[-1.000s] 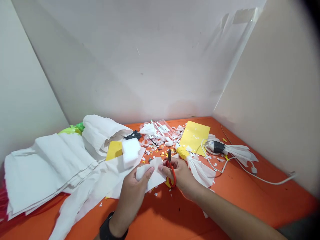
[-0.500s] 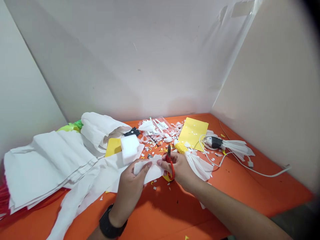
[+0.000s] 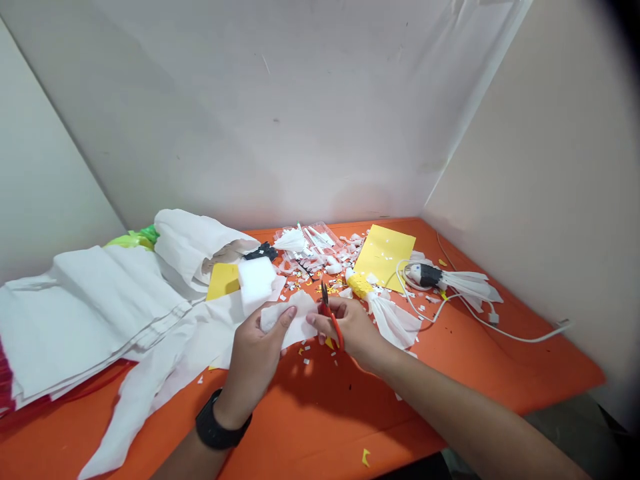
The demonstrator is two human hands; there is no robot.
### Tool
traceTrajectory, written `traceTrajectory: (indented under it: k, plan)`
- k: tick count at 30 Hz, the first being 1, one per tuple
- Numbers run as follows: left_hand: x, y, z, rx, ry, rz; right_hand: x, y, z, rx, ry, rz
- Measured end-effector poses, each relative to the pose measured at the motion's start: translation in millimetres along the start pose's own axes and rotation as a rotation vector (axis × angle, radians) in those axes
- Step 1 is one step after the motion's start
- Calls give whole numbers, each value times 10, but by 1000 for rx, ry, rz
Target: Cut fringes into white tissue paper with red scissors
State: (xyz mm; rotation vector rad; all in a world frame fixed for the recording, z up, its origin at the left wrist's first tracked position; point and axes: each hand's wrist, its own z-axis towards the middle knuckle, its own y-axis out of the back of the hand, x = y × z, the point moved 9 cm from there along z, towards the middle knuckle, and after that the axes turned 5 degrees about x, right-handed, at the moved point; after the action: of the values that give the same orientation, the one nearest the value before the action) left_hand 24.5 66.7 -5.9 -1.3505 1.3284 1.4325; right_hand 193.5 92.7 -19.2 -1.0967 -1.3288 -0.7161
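Between my hands is a small white piece of crepe-like paper (image 3: 301, 321). My left hand (image 3: 260, 343) is closed on its left part, thumb on top. My right hand (image 3: 353, 330) has red-handled scissors (image 3: 333, 327) tucked in it, dark blades pointing up and away, while its thumb and fingertips pinch the paper's right edge. Just beyond the right hand lies a fish-like figure with a yellow scaled body (image 3: 359, 285) and a white paper tail (image 3: 395, 321). A white foam-like block (image 3: 256, 283) stands behind my left hand.
Large white paper sheets (image 3: 100, 313) cover the left of the orange table (image 3: 310, 427). Yellow sheets (image 3: 385, 257), paper scraps and a tray of pens (image 3: 320, 239) lie at the back. A black-and-white fish figure (image 3: 431, 275) and white cable (image 3: 520, 339) are right. Walls enclose the table.
The view has shifted slightly. The scissors tilt more to the left, and the white paper is spread flatter between my hands. Both hands keep their hold.
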Motion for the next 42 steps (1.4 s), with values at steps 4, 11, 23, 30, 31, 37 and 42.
traceTrajectory:
  k: [4, 11, 23, 30, 31, 37, 42]
  plan:
    - [-26, 62, 9, -37, -16, 17, -22, 40, -1, -35, -18, -14]
    - [42, 299, 95, -228, 30, -175, 46, -99, -87, 134, -47, -80]
    - [3, 210, 83, -153, -13, -245, -125, -353, -150, 237, -92, -222]
    - [53, -26, 23, 11, -13, -338, -36, -113, -85, -48, 23, 99]
    - [47, -54, 21, 54, -21, -345, -28, -67, -77, -60, 16, 118]
    - [11, -222, 17, 360, 32, -173, 62, 48, -32, 112, -82, 42]
    - [32, -186, 47, 286, 37, -137, 83, 50, -28, 114, -60, 8]
